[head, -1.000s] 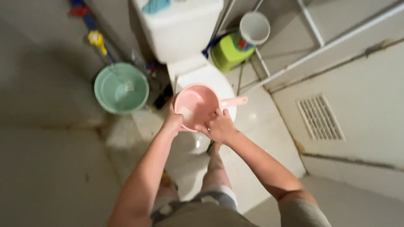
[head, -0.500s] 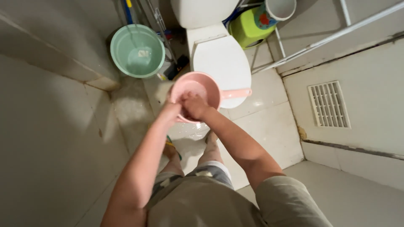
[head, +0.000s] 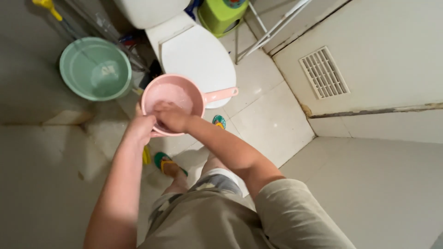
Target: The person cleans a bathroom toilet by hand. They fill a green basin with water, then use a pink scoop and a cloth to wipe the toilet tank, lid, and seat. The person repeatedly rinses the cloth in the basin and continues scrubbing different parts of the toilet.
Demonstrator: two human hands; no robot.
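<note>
I hold a round pink plastic dipper (head: 173, 94) with a straight handle that points right, just in front of the toilet. Inside it I see foamy or cloudy water. My left hand (head: 140, 127) grips the dipper's near left rim. My right hand (head: 170, 117) reaches over the near rim into the bowl with its fingers curled down against the inside. What lies under those fingers is hidden.
A white toilet with its lid (head: 196, 55) shut stands just beyond the dipper. A pale green basin (head: 95, 69) sits on the floor to the left, a lime green stool (head: 221, 14) and white rack legs (head: 272, 27) at the back. A vent grille (head: 323, 72) is in the door on the right. My feet wear green sandals (head: 162, 160).
My right hand has moved from the dipper's near rim into its bowl. The view has swung, so the toilet and basin now sit further left and up.
</note>
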